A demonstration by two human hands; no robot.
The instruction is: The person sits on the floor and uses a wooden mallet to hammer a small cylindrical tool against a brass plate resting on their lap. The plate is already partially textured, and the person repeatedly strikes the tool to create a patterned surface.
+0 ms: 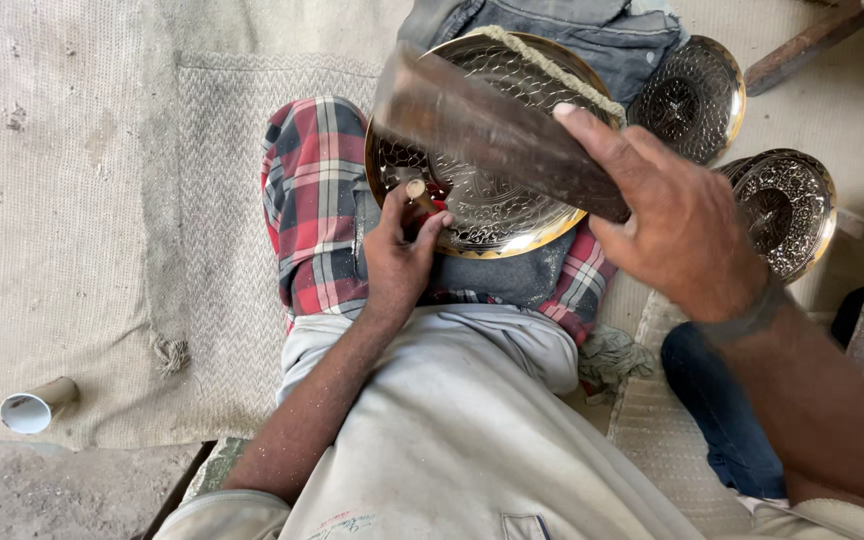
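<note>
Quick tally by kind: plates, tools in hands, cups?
Engraved metal plates: 3 (on lap, two at right)
Wooden mallet: 1, right hand
Chisel: 1, left hand
White cup: 1
Total: 6

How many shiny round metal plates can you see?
3. One big plate rests on the person's lap under the wooden block. Two smaller plates lie to the right: one by the folded jeans, one beyond the right hand. More may be hidden.
</note>
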